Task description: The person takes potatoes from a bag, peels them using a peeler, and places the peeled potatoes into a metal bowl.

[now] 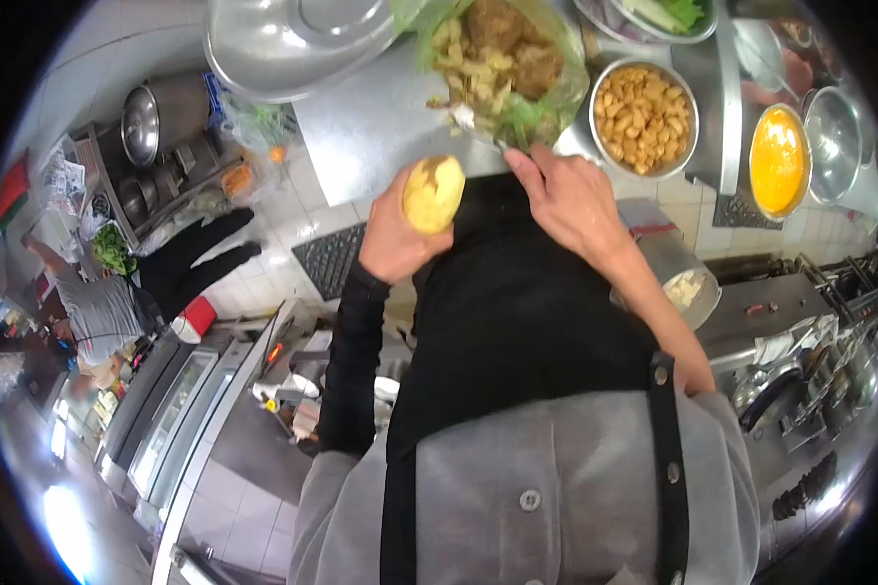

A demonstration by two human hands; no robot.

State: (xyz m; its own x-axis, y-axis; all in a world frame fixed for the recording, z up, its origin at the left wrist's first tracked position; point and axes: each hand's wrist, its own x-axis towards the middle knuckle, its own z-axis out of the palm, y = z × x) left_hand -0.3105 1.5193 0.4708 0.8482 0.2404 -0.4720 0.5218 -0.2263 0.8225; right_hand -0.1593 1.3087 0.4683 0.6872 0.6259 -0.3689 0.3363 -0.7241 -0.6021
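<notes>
My left hand [400, 229] is wrapped round a mostly peeled potato [433, 195], with a brown patch of skin at its top. To its right, my right hand [566, 195] is closed round the handle of a small peeler [466, 119], whose head lies over the edge of a green plastic bag [546, 122]. Peelings [466, 70] and brown unpeeled potatoes [496, 24] fill the open bag. Beside the bag is a metal bowl [695, 122] of light brown pieces.
A large metal basin [293, 49] stands on the metal table [346, 136]. At the right are a bowl of orange liquid [779, 161] and a container [698, 292] holding pale pieces. Another person [107, 302] is at the far left, near a counter.
</notes>
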